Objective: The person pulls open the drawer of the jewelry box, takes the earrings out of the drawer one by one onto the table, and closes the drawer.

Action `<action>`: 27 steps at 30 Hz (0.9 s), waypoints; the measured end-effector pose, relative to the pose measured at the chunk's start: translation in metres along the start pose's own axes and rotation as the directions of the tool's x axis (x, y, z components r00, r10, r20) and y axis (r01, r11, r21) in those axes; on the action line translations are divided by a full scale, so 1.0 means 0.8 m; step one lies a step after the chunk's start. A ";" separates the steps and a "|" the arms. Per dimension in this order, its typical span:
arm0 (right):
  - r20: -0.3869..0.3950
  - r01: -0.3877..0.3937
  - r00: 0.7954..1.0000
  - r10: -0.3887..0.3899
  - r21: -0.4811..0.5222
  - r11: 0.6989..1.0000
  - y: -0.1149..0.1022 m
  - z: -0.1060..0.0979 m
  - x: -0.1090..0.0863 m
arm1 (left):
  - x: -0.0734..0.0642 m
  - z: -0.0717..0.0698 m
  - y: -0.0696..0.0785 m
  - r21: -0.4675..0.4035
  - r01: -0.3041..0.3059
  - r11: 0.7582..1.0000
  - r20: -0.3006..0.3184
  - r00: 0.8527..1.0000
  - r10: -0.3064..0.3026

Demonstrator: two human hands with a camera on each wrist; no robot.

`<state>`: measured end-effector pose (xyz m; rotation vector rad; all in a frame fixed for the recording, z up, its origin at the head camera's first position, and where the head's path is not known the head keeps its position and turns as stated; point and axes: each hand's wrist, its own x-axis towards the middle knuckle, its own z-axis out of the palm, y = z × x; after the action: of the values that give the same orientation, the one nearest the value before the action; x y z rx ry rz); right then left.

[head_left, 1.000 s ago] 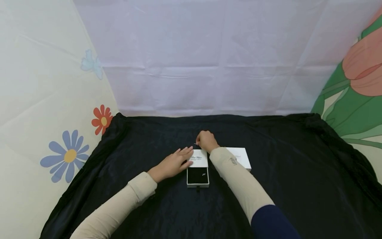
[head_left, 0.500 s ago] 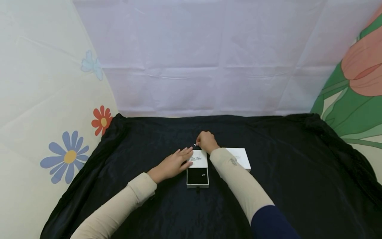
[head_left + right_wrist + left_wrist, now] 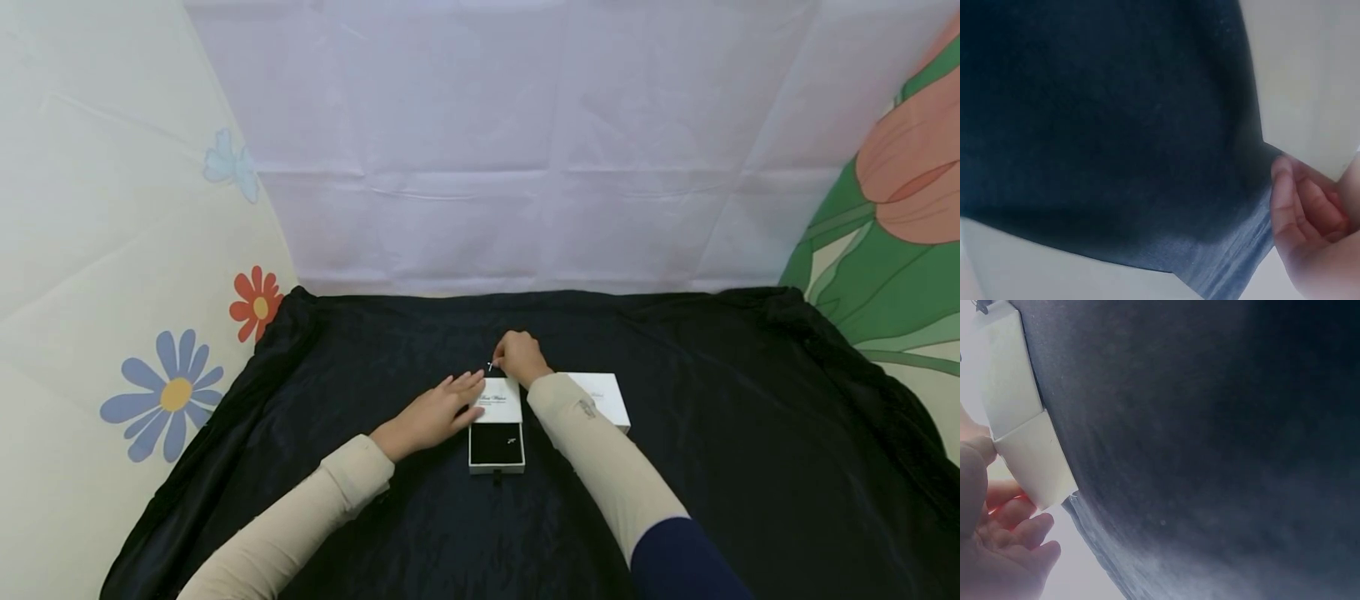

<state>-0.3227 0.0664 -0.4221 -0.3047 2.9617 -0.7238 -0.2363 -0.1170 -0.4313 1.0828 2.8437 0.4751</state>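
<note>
A white slide-out box [image 3: 498, 400] with dark script on its lid lies on the black cloth. Its drawer [image 3: 497, 468] is pulled toward the front, showing a black lining with a small silvery piece [image 3: 512, 441] on it. My left hand [image 3: 431, 412] rests at the lid's left edge, fingers extended, the thumb nearer the front; the left wrist view shows the fingers [image 3: 1032, 531] at the box's side and end. Just beyond the box, my right hand [image 3: 519, 354] pinches a tiny silvery piece [image 3: 490, 366], too small to make out its kind. The right wrist view hides that piece.
A second white box [image 3: 603, 396] lies to the right, partly hidden by the right sleeve [image 3: 600, 450]. Black cloth [image 3: 360, 333] covers the table. Pale sheets [image 3: 540, 150] and flower-print hangings [image 3: 176, 392] surround it.
The tiny silvery piece at the right fingertips has turned and shows more plainly now. Both hands and boxes stay nearly in place.
</note>
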 end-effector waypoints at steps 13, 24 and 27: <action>-0.025 0.027 0.999 -0.026 0.027 0.999 0.004 -0.002 -0.007 | 0.001 0.001 0.002 0.000 -0.001 1.000 -0.009 1.000 0.001; 0.016 0.061 0.998 -0.062 0.032 0.998 0.004 -0.010 -0.011 | 0.001 0.002 0.001 0.023 0.017 1.000 0.003 1.000 -0.017; 0.005 0.078 0.997 -0.078 0.002 0.997 0.004 -0.016 -0.013 | 0.000 0.002 0.000 0.027 0.017 1.000 0.000 1.000 -0.017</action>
<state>-0.3147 0.0767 -0.4118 -0.4234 2.9589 -0.7321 -0.2362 -0.1165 -0.4325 1.0624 2.8650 0.4374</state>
